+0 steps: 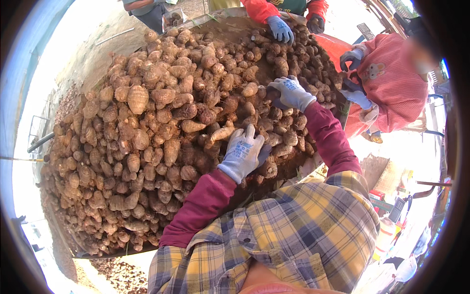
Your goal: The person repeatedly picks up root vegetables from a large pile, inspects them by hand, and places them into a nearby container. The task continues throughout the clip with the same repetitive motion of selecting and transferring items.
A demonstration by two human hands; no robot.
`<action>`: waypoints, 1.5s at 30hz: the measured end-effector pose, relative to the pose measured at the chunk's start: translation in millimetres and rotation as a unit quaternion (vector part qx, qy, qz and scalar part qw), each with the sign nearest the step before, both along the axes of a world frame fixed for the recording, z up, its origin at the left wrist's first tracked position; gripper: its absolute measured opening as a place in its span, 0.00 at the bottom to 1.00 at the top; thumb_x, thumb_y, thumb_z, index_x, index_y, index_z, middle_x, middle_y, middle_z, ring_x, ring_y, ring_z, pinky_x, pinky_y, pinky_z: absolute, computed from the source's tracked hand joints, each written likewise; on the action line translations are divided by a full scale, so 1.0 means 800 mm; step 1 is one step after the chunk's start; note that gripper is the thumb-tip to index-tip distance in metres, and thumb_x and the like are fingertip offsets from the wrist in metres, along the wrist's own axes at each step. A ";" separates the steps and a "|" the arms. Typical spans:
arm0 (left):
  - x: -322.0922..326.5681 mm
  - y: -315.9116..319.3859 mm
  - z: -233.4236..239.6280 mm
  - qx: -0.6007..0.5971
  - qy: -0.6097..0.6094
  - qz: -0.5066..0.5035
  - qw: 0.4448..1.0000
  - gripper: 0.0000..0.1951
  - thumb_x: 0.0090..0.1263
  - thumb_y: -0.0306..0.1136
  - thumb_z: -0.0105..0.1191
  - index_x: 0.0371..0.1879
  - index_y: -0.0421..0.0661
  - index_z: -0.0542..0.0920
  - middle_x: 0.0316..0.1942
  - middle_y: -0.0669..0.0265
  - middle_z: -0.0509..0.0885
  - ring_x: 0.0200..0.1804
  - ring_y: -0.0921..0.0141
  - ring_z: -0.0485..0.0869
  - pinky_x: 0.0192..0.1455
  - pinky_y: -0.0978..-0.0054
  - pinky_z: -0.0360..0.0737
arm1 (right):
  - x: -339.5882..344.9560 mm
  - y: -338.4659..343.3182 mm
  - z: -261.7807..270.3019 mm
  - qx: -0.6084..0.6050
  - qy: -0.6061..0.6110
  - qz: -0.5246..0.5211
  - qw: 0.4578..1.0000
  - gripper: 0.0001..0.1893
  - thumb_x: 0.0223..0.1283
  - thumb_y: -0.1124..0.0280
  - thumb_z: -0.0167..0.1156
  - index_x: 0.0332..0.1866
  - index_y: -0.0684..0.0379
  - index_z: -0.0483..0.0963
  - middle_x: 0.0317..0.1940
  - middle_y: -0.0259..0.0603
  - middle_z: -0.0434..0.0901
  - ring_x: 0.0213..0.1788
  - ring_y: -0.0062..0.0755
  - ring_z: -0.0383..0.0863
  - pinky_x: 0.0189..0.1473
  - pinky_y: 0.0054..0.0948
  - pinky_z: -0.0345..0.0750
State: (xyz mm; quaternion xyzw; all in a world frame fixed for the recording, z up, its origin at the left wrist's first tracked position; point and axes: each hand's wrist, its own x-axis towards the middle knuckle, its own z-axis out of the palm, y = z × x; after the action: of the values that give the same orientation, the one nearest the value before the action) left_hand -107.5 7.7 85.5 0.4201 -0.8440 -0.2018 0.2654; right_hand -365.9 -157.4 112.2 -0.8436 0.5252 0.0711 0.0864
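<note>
A large heap of brown taro corms (137, 139) covers the broad surface before me. My left hand (244, 152), in a grey-white coated work glove, rests palm down on corms near the heap's close edge; a pale, elongated corm (223, 133) lies just left of its fingertips. Whether its fingers grip anything is hidden under the glove. Farther off and to the right, my right hand (291, 92), gloved alike, has its fingers curled down by a dark corm (272, 93); its grip on that corm is unclear. A large ringed corm (138, 99) lies atop the heap on the left.
Across the heap, a co-worker's gloved hand (281, 29) reaches onto the corms. At the right edge stands a person in a pink top (393, 81), gloved hands near the rim. Another person (147, 11) is at the far left. More corms lie on the ground (119, 273).
</note>
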 end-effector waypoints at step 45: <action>0.116 0.078 -0.014 0.430 0.728 -0.055 0.532 0.21 0.81 0.33 0.50 0.69 0.41 0.78 0.50 0.59 0.89 0.56 0.64 0.87 0.68 0.63 0.80 | 0.308 -0.149 0.017 -0.103 -0.177 0.017 0.979 0.17 0.73 0.60 0.60 0.61 0.51 0.82 0.63 0.43 0.82 0.65 0.50 0.83 0.66 0.42 0.80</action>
State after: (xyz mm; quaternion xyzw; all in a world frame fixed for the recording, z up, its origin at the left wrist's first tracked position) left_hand -14.4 70.4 74.7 0.1438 -0.1920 -0.7907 0.5632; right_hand -119.4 -276.7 125.4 -0.8558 0.4920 -0.1324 0.0898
